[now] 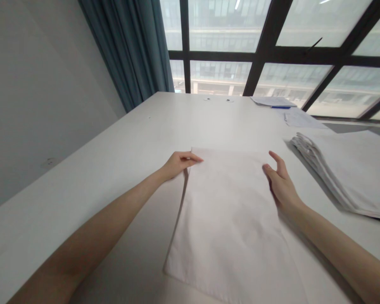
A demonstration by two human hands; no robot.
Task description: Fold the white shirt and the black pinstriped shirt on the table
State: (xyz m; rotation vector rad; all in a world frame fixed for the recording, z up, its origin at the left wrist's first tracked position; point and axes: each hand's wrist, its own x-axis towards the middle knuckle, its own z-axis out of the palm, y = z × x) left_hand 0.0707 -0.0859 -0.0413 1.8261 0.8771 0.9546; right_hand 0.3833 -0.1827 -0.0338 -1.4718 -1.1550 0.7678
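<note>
A white cloth (231,211) lies on the white table (120,147), its far edge straight and its near left corner slightly raised. My left hand (180,164) pinches the cloth at its far left corner, thumb and fingers together. At the far right corner is my right hand (281,181), thumb and index finger apart, the thumb touching or just beside the cloth's edge. The other fingers of my right hand are hidden beneath or behind it.
To the right sits a stack of folded white cloths (351,169). Papers (272,101) and a blue pen (280,107) lie at the table's far right. Beyond are a window and a blue curtain (136,50); a grey wall (44,84) stands left.
</note>
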